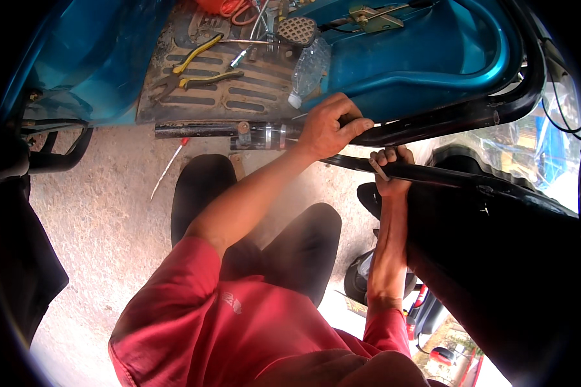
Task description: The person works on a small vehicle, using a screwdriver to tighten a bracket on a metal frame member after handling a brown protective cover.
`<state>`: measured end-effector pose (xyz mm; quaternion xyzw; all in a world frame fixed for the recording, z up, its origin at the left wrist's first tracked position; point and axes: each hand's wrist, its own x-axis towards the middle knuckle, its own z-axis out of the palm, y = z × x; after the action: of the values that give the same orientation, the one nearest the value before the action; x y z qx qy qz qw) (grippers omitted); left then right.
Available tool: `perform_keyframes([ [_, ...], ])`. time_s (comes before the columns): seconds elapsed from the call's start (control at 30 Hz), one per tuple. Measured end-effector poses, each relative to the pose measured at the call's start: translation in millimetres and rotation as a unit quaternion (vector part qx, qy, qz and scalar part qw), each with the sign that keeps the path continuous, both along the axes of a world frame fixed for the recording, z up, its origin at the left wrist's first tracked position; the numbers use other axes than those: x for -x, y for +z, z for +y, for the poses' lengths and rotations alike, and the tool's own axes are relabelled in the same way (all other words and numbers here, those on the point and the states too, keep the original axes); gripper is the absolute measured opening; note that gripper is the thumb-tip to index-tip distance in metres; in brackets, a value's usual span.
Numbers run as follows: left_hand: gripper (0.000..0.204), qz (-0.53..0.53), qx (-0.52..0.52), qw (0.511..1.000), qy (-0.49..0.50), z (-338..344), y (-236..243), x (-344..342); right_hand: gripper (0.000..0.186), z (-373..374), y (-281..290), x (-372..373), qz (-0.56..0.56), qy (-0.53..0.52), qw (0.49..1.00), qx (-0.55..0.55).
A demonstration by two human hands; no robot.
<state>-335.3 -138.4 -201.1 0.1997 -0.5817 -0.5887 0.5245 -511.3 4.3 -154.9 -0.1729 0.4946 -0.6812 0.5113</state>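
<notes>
My left hand [332,128] is closed over the black frame tube [426,129] that runs along the edge of the blue vehicle body; its fingertips are partly hidden. Just left of it, two metal clamp bands [275,137] circle a short dark cylinder beside the tube. Lower and to the right, my right hand [394,174] wraps round a second black bar [445,174], fingers over its top. A small pale strip [379,169] shows by those fingers; its kind cannot be made out.
Yellow-black pliers [197,55], a socket tool [241,57] and a crumpled clear plastic bottle [311,71] lie on the dirty slotted footboard [252,93], near a ribbed pedal [297,31]. A red-handled screwdriver [169,169] is on the concrete floor. A large dark panel [490,271] stands at right.
</notes>
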Motion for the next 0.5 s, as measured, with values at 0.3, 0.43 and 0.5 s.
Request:
perform_keyframes([
  [0.3, 0.019, -0.018, -0.017, 0.999, -0.022, -1.9, 1.5, -3.3, 0.03, -4.0, 3.6, -5.6, 0.001, -0.002, 1.0, 0.006],
  [0.43, 0.02, -0.002, -0.028, 0.999, -0.034, -1.8, -0.9, -1.2, 0.027, -3.1, 4.2, -1.7, -0.011, 0.009, 1.0, 0.017],
  [0.5, 0.021, 0.001, -0.045, 0.998, -0.043, 0.4, -0.2, -2.0, 0.024, -4.3, 4.3, -6.0, -0.016, 0.011, 1.0, 0.021],
])
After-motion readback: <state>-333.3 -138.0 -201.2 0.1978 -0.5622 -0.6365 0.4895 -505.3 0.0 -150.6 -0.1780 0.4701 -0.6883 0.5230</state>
